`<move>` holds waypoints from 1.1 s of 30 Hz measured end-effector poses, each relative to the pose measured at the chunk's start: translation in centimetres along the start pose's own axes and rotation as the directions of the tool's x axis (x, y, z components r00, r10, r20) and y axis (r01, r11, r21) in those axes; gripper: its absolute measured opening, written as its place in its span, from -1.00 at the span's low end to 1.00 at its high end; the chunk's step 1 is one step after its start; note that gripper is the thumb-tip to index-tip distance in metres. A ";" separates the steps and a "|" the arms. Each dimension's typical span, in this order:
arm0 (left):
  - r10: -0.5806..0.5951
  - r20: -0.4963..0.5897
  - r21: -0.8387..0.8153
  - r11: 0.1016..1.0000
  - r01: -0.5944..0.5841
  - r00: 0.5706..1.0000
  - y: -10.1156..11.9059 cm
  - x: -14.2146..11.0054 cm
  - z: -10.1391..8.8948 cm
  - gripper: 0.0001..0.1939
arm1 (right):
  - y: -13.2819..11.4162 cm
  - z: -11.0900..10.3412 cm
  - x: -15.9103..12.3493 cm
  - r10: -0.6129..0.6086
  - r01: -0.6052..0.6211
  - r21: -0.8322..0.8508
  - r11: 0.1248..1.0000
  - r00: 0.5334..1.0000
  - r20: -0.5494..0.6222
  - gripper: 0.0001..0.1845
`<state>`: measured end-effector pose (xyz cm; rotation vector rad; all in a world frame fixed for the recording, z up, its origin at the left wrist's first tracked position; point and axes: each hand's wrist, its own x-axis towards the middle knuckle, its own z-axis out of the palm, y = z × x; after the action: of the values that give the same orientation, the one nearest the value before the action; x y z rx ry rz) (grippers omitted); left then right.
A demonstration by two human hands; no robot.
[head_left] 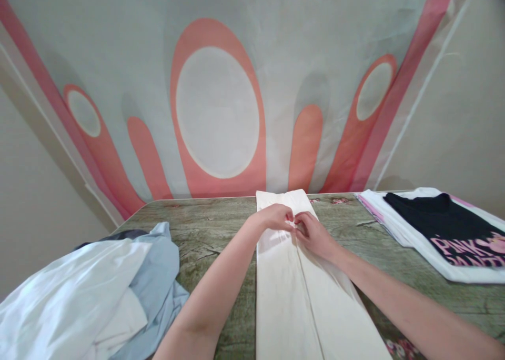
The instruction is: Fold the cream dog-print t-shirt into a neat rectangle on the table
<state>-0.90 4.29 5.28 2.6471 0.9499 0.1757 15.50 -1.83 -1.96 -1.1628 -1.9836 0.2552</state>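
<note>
A pair of cream trousers (288, 297) lies lengthwise on the table, with its waist end (282, 198) at the far edge and a long line running down between the two legs. My left hand (278, 217) reaches over the upper part, fingers bent and pinched on the fabric near the front opening. Right beside it, my right hand (311, 232) pinches the same spot from the other side. The fingertips of both hands almost meet. What exactly lies between them, fabric edge or fastener, is too small to make out.
A loose heap of white (79, 291) and light blue (160, 276) clothes lies at the left. Flat on the right is a stack of shirts, a black printed one (453, 223) on top. Behind the wood-patterned table (221, 244) hangs a pink-and-grey backdrop (216, 112).
</note>
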 end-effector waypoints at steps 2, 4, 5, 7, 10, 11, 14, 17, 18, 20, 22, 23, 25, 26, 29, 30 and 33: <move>0.026 0.002 0.091 0.996 -0.026 1.000 0.2 -0.1 0.4 -0.73 | 0.2 0.1 0.0 -0.006 0.006 0.006 1.000 1.000 0.004 -0.83; 0.028 -0.008 0.119 0.993 -0.027 1.000 0.2 -0.1 0.7 -0.79 | 0.2 0.1 0.0 -0.005 0.005 0.009 1.000 1.000 0.006 -0.83; 0.025 -0.010 0.111 0.994 -0.024 1.000 0.1 -0.1 0.7 -0.81 | 0.2 0.1 0.0 -0.004 0.004 0.011 1.000 1.000 0.007 -0.83; 0.004 -0.030 0.086 0.996 -0.002 1.000 0.1 0.0 0.7 -0.84 | 0.2 0.0 0.0 -0.002 0.002 0.017 1.000 1.000 0.008 -0.83; -0.027 -0.088 0.052 0.998 0.032 0.996 0.2 0.0 0.5 -0.81 | 0.1 -0.1 0.0 0.001 -0.001 0.024 1.000 1.000 0.006 -0.83; -0.026 -0.106 0.044 0.999 0.031 0.994 0.2 0.1 0.5 -0.79 | 0.0 -0.2 0.0 0.005 -0.005 0.025 1.000 1.000 0.004 -0.82; -0.007 -0.131 0.044 0.999 0.013 0.991 0.3 0.1 0.3 -0.75 | 0.0 -0.2 0.0 0.014 -0.014 0.026 1.000 1.000 0.005 -0.81; -0.038 -0.127 0.050 0.998 0.045 0.991 0.6 -0.1 0.1 -0.77 | 0.0 -0.2 0.0 0.013 -0.013 0.032 0.999 1.000 0.001 -0.81; -0.058 -0.125 0.055 0.996 0.065 0.990 0.7 -0.2 -0.1 -0.79 | 0.0 -0.2 0.0 0.015 -0.015 0.039 0.999 1.000 -0.002 -0.82; -0.094 -0.141 0.076 0.992 0.105 0.986 1.3 -0.5 -0.4 -0.82 | 0.2 -0.2 0.1 0.035 -0.034 0.062 0.997 0.999 -0.013 -0.83; -0.126 -0.177 0.105 0.984 0.146 0.976 2.1 -0.7 -0.8 -0.83 | 0.6 -0.1 0.2 0.069 -0.066 0.097 0.993 0.997 -0.028 -0.86; -0.140 -0.190 0.117 0.979 0.164 0.972 2.4 -0.8 -0.9 -0.83 | 0.8 -0.1 0.2 0.088 -0.083 0.116 0.990 0.995 -0.038 -0.88; -0.155 -0.175 0.135 0.974 0.179 0.972 3.2 -0.8 -1.1 -0.85 | 1.1 -0.1 0.4 0.123 -0.113 0.151 0.982 0.991 -0.057 -0.90; -0.153 -0.150 0.145 0.974 0.175 0.977 3.5 -0.8 -1.0 -0.88 | 1.3 -0.1 0.5 0.138 -0.127 0.163 0.978 0.989 -0.059 -0.89; -0.160 -0.088 0.187 0.967 0.174 0.983 4.2 -0.7 -0.6 -0.93 | 1.8 -0.1 0.7 0.196 -0.186 0.175 0.967 0.980 -0.043 -0.82; -0.177 -0.082 0.205 0.960 0.190 0.981 4.3 -0.6 -0.3 -0.93 | 1.9 -0.1 0.7 0.220 -0.210 0.175 0.962 0.975 -0.039 -0.81; -0.231 -0.079 0.241 0.939 0.244 0.970 4.4 -0.4 0.6 -0.91 | 2.2 0.0 0.8 0.280 -0.267 0.173 0.948 0.958 -0.056 -0.79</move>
<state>1.59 0.68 6.23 2.7285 1.3811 0.0681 16.74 0.01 -2.70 -1.3182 -1.6943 0.4983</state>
